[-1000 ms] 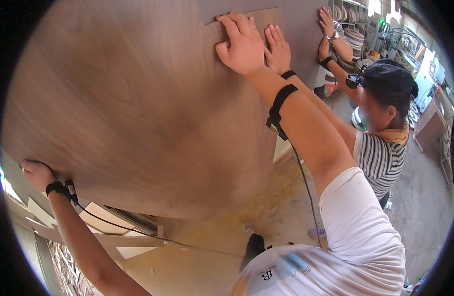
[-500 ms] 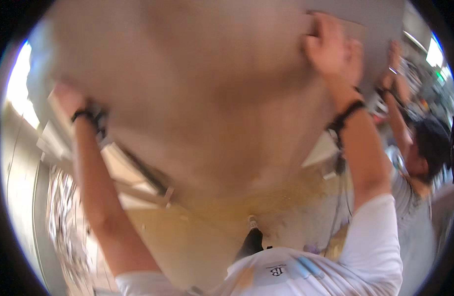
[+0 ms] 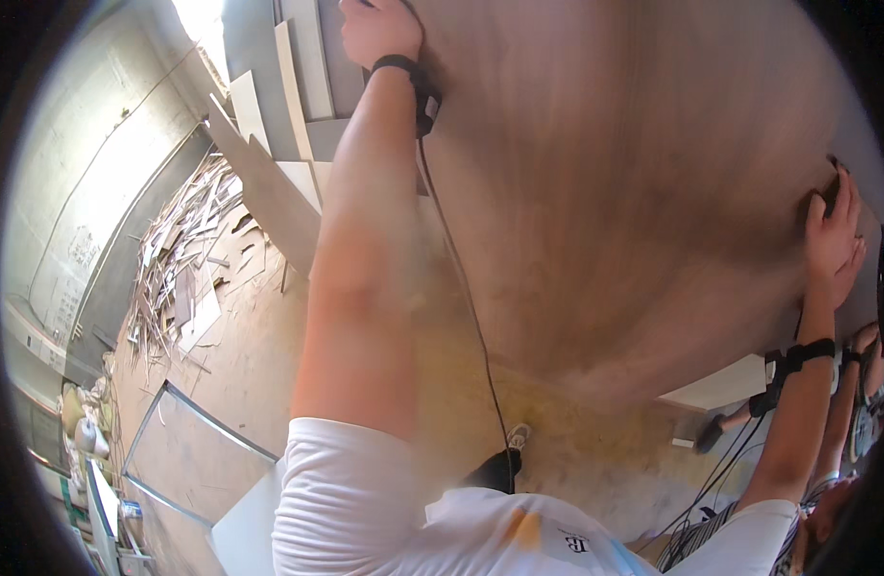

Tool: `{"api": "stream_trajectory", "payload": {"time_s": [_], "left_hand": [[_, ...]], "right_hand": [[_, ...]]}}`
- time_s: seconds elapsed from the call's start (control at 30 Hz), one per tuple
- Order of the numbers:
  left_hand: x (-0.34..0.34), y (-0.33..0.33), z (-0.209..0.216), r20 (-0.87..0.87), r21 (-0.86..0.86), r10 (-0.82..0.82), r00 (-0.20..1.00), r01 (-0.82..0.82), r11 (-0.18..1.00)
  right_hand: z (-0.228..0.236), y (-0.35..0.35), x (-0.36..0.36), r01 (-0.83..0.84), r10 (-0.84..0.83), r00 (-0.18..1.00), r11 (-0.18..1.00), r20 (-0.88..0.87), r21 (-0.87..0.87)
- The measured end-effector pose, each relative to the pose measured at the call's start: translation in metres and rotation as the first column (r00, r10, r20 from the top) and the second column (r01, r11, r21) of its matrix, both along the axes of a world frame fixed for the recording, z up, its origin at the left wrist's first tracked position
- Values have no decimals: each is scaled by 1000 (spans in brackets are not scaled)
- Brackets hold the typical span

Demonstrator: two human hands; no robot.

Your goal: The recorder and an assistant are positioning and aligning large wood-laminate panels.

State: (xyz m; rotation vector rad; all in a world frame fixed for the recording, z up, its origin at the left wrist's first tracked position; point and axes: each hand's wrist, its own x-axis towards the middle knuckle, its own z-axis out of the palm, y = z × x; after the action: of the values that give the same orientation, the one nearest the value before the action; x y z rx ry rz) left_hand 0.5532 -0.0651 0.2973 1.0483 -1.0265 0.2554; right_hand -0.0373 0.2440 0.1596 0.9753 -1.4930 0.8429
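A large brown wooden board point(image 3: 634, 192) fills the upper right of the head view, held up on edge above the floor. My left hand point(image 3: 379, 29) is raised to the top of the picture and grips the board's left edge; a black wrist strap with a cable hangs from it. My right hand point(image 3: 831, 235) holds the board near its right edge, fingers pointing up. Just behind my right arm, a co-worker's hand point(image 3: 866, 338) also reaches up to the board.
A heap of thin wood offcuts point(image 3: 178, 259) lies at the left by the wall. Grey panels point(image 3: 278, 134) lean behind my left arm. A framed flat sheet point(image 3: 187, 446) lies on the dusty floor. A white slab point(image 3: 725, 387) and a co-worker's shoe point(image 3: 709, 434) are under the board.
The view has swung left and the board now sits to the right. My left arm has risen from the board's lower left edge to the top centre. My right hand stays on the board.
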Motion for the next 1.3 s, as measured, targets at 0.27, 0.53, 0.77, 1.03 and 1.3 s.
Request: {"api": "stream_trajectory", "payload": {"time_s": [0.27, 0.53, 0.77, 1.03, 1.3], "left_hand": [[-18, -2, -3, -30, 140, -88, 996, 91, 986], [8, -107, -29, 603, -202, 299, 740, -221, 954], [-3, -112, -24, 87, 182, -120, 989, 102, 978], [35, -118, -9, 67, 159, -52, 996, 40, 986], [33, -112, -2, 59, 219, -38, 998, 24, 975]], "right_hand": [[10, 13, -11, 82, -80, 996, 995, -42, 55], [42, 26, 109, 8, -32, 979, 993, 200, 120], [28, 9, 53, -108, 108, 994, 988, -6, -114], [28, 3, 68, -207, 210, 978, 965, 3, -162], [28, 3, 66, -205, 208, 978, 966, 5, -160]]}}
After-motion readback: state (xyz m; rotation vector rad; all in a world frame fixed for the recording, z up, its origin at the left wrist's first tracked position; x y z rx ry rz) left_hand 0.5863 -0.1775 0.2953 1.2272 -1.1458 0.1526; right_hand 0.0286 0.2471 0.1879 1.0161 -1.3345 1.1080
